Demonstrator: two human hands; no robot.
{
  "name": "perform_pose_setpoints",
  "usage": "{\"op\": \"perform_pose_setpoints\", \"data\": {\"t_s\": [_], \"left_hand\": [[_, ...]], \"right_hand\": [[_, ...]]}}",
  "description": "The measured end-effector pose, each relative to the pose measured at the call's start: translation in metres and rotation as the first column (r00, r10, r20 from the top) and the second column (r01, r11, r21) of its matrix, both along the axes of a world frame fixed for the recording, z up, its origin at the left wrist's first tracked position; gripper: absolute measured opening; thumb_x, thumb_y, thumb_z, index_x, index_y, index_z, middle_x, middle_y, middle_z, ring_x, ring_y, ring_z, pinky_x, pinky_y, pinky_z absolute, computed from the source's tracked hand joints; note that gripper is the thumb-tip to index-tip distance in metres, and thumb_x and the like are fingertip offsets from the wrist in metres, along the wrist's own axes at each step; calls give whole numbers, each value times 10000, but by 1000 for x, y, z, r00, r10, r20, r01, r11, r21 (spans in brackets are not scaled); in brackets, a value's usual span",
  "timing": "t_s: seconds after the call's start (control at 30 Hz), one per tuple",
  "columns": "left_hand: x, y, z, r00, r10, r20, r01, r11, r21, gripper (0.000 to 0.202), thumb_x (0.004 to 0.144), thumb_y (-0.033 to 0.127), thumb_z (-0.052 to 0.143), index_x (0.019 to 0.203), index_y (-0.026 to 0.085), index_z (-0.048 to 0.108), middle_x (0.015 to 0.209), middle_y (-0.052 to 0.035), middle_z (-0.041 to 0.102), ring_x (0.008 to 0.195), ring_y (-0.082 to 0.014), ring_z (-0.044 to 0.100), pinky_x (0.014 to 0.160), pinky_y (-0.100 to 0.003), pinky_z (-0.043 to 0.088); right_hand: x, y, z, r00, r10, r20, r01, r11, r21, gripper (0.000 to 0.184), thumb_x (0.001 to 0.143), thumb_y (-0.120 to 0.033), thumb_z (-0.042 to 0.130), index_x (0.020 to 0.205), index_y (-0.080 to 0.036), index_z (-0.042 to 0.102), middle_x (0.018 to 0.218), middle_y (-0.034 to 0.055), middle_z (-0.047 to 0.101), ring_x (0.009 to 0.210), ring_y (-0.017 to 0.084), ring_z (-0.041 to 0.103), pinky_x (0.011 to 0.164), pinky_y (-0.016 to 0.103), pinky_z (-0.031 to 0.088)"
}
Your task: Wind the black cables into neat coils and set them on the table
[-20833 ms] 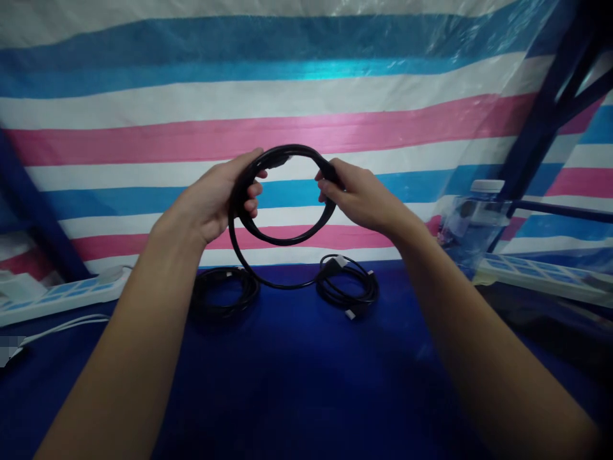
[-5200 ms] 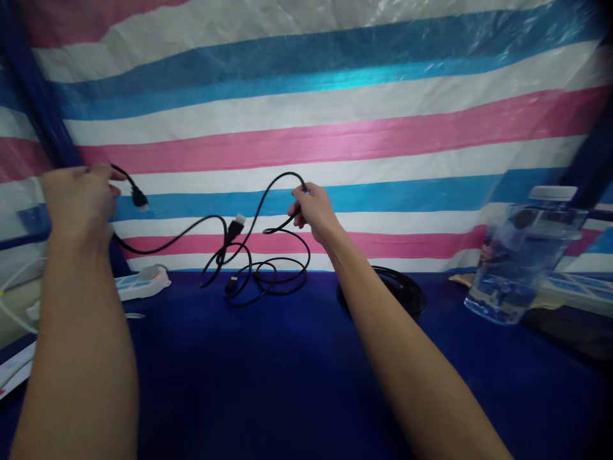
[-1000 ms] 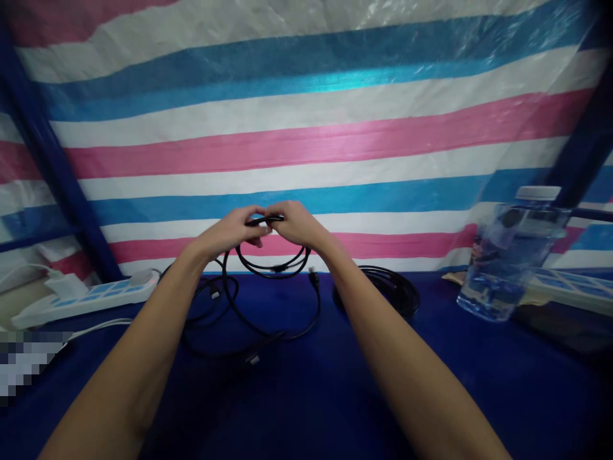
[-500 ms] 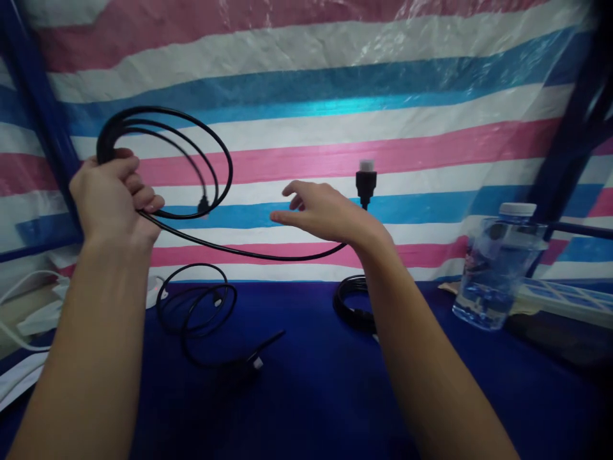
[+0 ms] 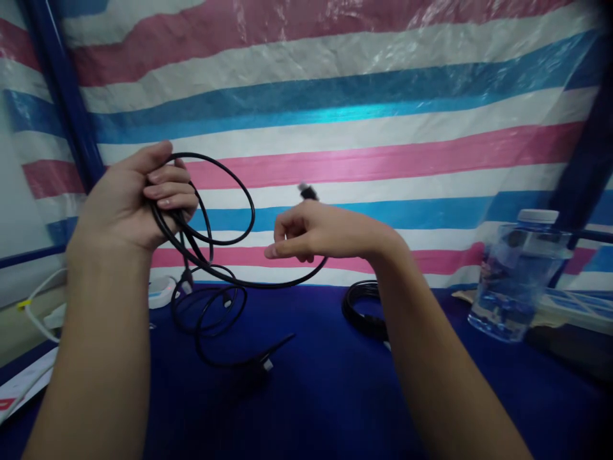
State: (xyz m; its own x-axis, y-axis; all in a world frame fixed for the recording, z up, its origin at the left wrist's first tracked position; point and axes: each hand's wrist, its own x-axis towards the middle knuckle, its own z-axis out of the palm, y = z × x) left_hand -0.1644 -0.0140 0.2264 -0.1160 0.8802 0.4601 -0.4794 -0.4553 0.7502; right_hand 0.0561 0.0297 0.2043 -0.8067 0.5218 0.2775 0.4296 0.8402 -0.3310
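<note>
My left hand (image 5: 136, 198) is raised at the left and grips several loops of a thin black cable (image 5: 230, 217). The cable's free end runs rightward to my right hand (image 5: 316, 233), which pinches it near the blurred plug (image 5: 307, 190) above the fingers. Both hands are held above a blue table (image 5: 311, 396). Below the left hand a second thin black cable (image 5: 211, 319) lies loosely looped on the table, its plug (image 5: 265, 365) pointing forward. A tight black cable coil (image 5: 364, 310) lies behind my right forearm, partly hidden by it.
A striped pink, white and blue tarp hangs as a back wall. A clear plastic water bottle (image 5: 520, 275) stands at the right, with a white power strip (image 5: 575, 306) behind it. Another white power strip (image 5: 160, 294) and white cords lie at the left edge.
My left hand has come down and inward with the coiled loops. My right hand closed from flat and open onto the cable's end, and the plug moved left and lower.
</note>
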Motion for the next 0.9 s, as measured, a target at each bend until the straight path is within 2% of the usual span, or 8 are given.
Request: {"op": "perform_pose_setpoints", "data": {"t_s": [0.17,0.27,0.4,0.57,0.63,0.7,0.8,0.9], "left_hand": [[15,14,-7,970,-62,-236,35,992,-117,234,890,165,402,664,139,453,486,67,303,332,-1,279,295,-113,263],[26,25,-15,910,-24,-413,-37,990,-139,155,848,164,481,695,145,467,518,60,351,329,-3,299,299,-121,250],[42,31,-23,787,176,-592,-181,982,52,174,760,209,609,703,173,448,493,76,313,312,-5,234,288,-143,154],[61,24,-24,729,555,-399,-400,820,410,226,642,164,683,819,184,543,491,78,360,328,-21,265,303,-168,151],[65,19,-22,743,618,-259,-457,750,479,209,639,144,675,785,176,529,506,71,392,344,-29,289,302,-178,168],[63,15,-18,770,618,-157,-480,724,496,216,639,112,664,763,178,500,493,78,373,348,-36,273,297,-182,173],[48,9,-12,807,546,-227,-429,805,410,182,666,85,618,706,172,463,471,83,295,352,-35,232,286,-166,177],[24,9,-11,723,487,-491,-460,869,184,122,704,123,570,664,162,462,463,74,288,333,-35,251,273,-151,219]], "right_hand": [[-5,45,-22,945,-189,267,212,976,-57,381,826,-457,476,688,-118,583,592,51,583,475,103,516,467,242,369],[-10,49,-26,945,-161,285,193,977,-89,441,850,-484,415,686,-118,599,563,60,593,465,116,532,469,257,401],[-21,38,-25,941,-65,331,131,975,-181,535,751,-636,498,713,-113,601,619,70,635,515,130,567,490,260,443],[-48,29,-37,931,37,364,21,988,-155,666,635,-716,559,928,-120,610,738,77,654,624,180,609,494,266,442],[-58,24,-43,923,13,385,14,998,-68,688,663,-726,520,964,-115,617,775,103,659,668,214,615,516,291,441],[-64,18,-47,918,-102,384,77,994,80,543,770,-597,512,969,-107,633,874,143,666,772,256,627,581,322,456],[-63,13,-47,926,-275,258,198,937,287,339,834,-381,518,985,-107,649,973,176,657,915,299,614,677,356,463],[-59,13,-44,920,-295,259,232,940,249,335,808,-396,536,926,-110,665,918,170,664,874,292,622,634,336,465]]}}
